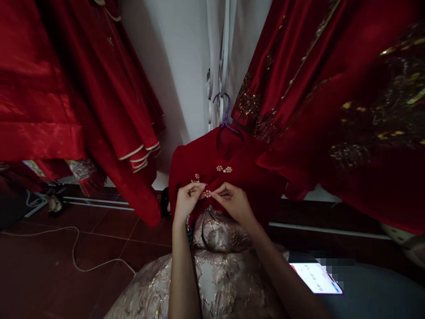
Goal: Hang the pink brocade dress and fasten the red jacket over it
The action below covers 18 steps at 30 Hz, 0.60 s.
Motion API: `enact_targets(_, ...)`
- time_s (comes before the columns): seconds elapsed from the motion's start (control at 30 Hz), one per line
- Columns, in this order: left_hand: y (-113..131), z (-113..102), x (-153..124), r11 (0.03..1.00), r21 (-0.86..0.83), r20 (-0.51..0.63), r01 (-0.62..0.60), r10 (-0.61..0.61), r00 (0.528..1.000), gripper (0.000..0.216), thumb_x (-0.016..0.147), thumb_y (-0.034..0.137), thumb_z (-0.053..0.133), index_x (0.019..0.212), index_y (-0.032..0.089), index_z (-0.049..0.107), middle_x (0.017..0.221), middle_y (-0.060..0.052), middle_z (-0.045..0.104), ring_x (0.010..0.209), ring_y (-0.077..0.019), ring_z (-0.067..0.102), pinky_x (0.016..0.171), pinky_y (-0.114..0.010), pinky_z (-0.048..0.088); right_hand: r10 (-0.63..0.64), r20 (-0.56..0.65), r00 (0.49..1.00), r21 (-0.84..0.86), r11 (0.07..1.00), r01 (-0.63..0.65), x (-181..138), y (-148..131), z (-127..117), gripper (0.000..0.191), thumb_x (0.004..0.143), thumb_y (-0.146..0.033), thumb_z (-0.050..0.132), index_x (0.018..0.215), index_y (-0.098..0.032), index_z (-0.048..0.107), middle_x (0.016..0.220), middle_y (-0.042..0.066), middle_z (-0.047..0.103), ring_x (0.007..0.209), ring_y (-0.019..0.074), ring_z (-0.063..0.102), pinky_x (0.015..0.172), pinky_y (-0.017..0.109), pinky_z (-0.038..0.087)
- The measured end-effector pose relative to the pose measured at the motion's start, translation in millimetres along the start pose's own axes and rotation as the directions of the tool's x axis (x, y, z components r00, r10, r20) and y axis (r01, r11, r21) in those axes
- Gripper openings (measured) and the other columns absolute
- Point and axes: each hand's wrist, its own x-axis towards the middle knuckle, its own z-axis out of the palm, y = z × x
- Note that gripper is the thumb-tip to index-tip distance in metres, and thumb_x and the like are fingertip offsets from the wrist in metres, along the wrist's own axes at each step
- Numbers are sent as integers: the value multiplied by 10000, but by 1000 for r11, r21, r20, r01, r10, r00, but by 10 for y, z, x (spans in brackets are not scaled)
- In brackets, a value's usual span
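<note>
A dark red jacket [245, 170] hangs on a purple hanger [226, 110] in front of me, above a cream and gold brocade skirt [219, 266]. Pearl clasps run down its front; one fastened pair [224, 169] sits higher up. My left hand [186, 199] and my right hand [234, 201] meet at a lower pearl clasp [207, 193]. Both hands pinch the clasp between fingertips, one on each side. Part of the clasp is hidden by my fingers.
Red satin garments [83, 88] hang at the left, and red garments with gold embroidery [348, 97] at the right. A white wall [179, 66] is behind. A white cable [76, 252] lies on the brown tile floor. A lit phone screen [315, 277] rests at lower right.
</note>
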Motion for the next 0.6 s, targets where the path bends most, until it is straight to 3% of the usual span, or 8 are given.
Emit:
enact_targets(0.1, -13, -19, 21, 996, -86, -58, 27, -32, 998, 342, 660, 366, 691, 902, 131, 637, 791, -75, 688, 695, -144, 655, 674, -272, 537, 5, 26, 1000, -6, 1000, -4, 19, 62, 14, 114, 713, -289, 615, 749, -187, 580, 764, 24, 665, 731, 149, 650, 677, 276, 541)
enact_targets(0.2, -51, -19, 27, 990, -106, 20, 94, -92, 996, 354, 663, 349, 693, 931, 129, 622, 800, -78, 682, 724, -146, 658, 712, -283, 539, 32, 21, 999, 43, 999, -33, 36, 136, 51, 158, 682, -238, 621, 815, -189, 552, 831, 26, 656, 766, 144, 645, 674, 267, 543)
enact_targets(0.33, -145, -35, 25, 993, 18, 91, 115, -116, 989, 298, 685, 343, 666, 895, 134, 637, 832, -59, 663, 711, -125, 630, 646, -259, 545, 25, 99, 995, 99, 995, -35, 42, 180, 89, 187, 696, -267, 623, 842, -184, 542, 849, 32, 640, 775, 137, 635, 695, 271, 538)
enact_targets(0.5, -196, -44, 33, 991, 66, 160, 115, -124, 979, 286, 732, 376, 606, 871, 128, 634, 797, -43, 659, 662, -115, 615, 668, -276, 540, -52, 40, 998, -45, 998, 54, 26, 148, 77, 282, 676, -308, 653, 901, -190, 532, 957, 57, 576, 721, 123, 589, 626, 263, 526)
enact_targets(0.6, -182, -42, 35, 991, 66, 189, 113, -124, 974, 310, 725, 400, 610, 848, 117, 633, 767, -46, 657, 668, -121, 615, 696, -281, 532, -47, 3, 999, -117, 992, 47, 24, 138, 53, 284, 708, -354, 624, 932, -196, 552, 988, 76, 557, 799, 150, 574, 636, 271, 524)
